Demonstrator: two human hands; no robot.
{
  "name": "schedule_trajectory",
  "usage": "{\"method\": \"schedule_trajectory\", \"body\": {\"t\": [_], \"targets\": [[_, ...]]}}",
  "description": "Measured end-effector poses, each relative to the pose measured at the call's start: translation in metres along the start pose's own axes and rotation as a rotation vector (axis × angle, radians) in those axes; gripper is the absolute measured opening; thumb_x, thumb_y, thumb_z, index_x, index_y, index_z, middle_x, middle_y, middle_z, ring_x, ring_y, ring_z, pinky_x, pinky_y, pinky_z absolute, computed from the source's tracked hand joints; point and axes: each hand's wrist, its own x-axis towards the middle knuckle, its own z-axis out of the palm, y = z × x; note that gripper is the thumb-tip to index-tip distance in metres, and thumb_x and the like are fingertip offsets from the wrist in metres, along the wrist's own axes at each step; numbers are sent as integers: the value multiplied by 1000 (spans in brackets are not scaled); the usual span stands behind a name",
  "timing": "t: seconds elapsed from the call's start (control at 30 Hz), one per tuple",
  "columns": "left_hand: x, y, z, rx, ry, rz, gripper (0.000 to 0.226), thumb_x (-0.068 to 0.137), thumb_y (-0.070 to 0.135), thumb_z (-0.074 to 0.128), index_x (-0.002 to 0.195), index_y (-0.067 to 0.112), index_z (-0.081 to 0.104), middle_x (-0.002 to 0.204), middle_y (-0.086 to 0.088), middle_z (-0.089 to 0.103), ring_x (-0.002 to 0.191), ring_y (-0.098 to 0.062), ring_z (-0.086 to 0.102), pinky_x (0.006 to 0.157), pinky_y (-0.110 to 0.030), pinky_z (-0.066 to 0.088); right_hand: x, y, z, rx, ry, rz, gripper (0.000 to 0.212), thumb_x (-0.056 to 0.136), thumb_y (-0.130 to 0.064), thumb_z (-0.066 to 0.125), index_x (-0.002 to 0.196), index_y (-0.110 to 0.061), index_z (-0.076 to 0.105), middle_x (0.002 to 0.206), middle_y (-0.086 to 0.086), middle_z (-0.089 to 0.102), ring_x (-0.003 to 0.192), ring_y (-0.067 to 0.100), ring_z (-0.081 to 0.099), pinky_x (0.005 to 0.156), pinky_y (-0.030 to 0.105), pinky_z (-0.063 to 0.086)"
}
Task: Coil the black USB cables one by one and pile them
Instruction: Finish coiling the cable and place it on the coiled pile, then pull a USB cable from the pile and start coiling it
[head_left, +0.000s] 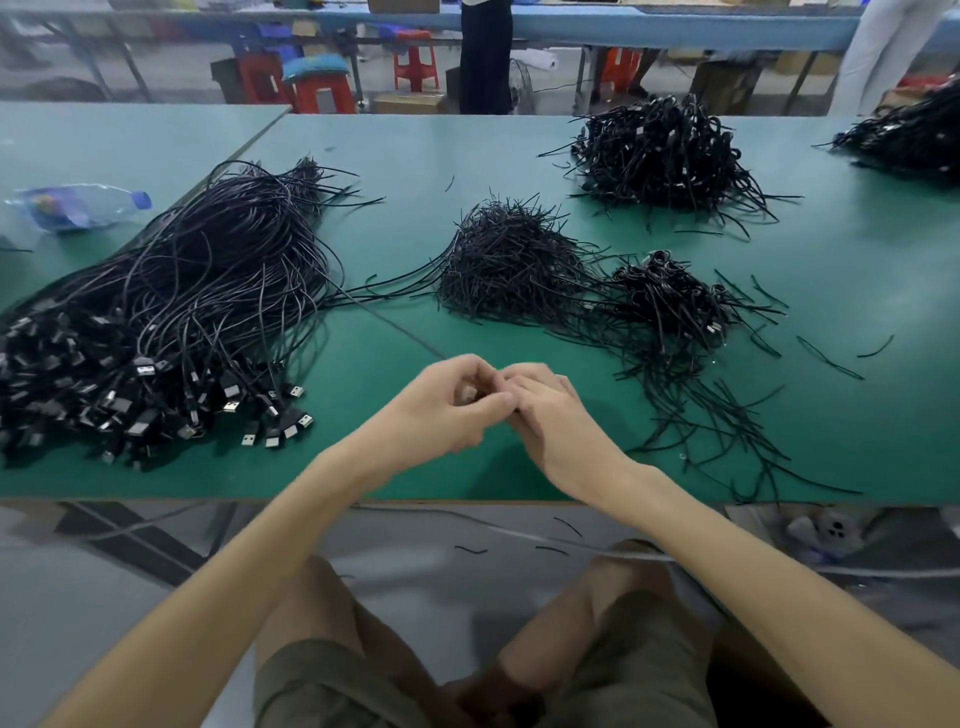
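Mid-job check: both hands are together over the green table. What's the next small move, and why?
Probably finish the wrap, then drop it on the small coiled pile to the right. The left hand curls round something dark, likely a cable, and the right hand meets it; the rest is hidden.

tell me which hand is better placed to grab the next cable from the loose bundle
Left, probably: the left hand is nearer the loose bundle, whose plugs lie to its left; the right hand would have to reach across.
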Motion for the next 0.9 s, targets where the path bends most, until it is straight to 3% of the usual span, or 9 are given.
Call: {"method": "schedule_trajectory", "body": {"t": [0.13, 0.23, 0.37, 0.53, 0.63, 0.73, 0.8, 0.83, 0.9], "targets": [[-5, -5, -3, -249, -80, 93, 21, 91, 28, 74, 107, 15, 77, 81, -14, 55, 65, -16, 40, 61, -22, 38, -10, -10, -4, 73, -6, 21, 31, 99, 1, 42, 117, -6, 67, 109, 6, 70, 94, 5, 36, 101, 34, 37], [-9, -9, 7, -444, -46, 133, 30, 93, 27, 72, 116, 9, 75, 84, -11, 56, 70, -16, 39, 70, -22, 39, -9, -18, -5, 74, -43, 106, 27, 108, -14, 38, 125, -9, 58, 112, 10, 68, 103, 27, 54, 97, 29, 35], [-14, -10, 21, -595, 80, 108, 36, 89, 27, 71, 120, 8, 73, 83, -10, 57, 83, -27, 41, 86, -32, 37, -14, -24, 0, 32, -42, 191, 25, 109, -20, 34, 121, -6, 51, 70, 3, 51, 70, 32, 46, 67, 43, 37], [-20, -4, 33, -336, 177, 55, 43, 99, 53, 48, 113, 26, 77, 115, 16, 69, 92, -4, 56, 82, -14, 40, -17, -31, 6, 99, -12, 199, 25, 110, -22, 35, 120, -6, 50, 55, -4, 40, 47, 27, 38, 56, 38, 31], [-22, -4, 30, -260, 146, 71, 54, 102, 58, 33, 112, 29, 77, 132, 17, 65, 123, -1, 54, 98, -26, 34, -18, -35, 6, 141, -47, 197, 23, 108, -22, 38, 123, -7, 48, 55, -2, 42, 44, 22, 39, 54, 37, 30], [-24, 1, 22, -233, 131, 176, 58, 106, 53, 27, 115, 23, 76, 129, 5, 70, 132, -10, 54, 111, -38, 29, -18, -37, -2, 366, -97, 202, 25, 109, -32, 40, 114, -10, 50, 58, 11, 54, 51, 33, 48, 56, 48, 41], [-27, 7, 15, -319, 92, 264, 59, 106, 50, 27, 104, 15, 75, 112, -6, 75, 122, -23, 63, 113, -38, 34, -21, -35, -7, 394, -123, 164, 32, 109, -34, 38, 106, -6, 53, 64, 18, 58, 58, 38, 50, 63, 52, 46], [-30, 12, 11, -414, 49, 282, 58, 106, 49, 28, 93, 12, 71, 92, -9, 75, 102, -30, 69, 105, -38, 43, -22, -32, -10, 366, -136, 128, 35, 108, -33, 37, 104, -3, 55, 64, 17, 57, 58, 38, 48, 64, 52, 45], [-35, 19, 4, -482, -57, 274, 57, 106, 51, 30, 74, 13, 59, 59, -6, 56, 56, -27, 54, 72, -38, 50, -20, -24, -16, 251, -172, 52, 38, 107, -28, 38, 99, 3, 59, 66, 12, 56, 60, 36, 47, 65, 50, 43]]}}
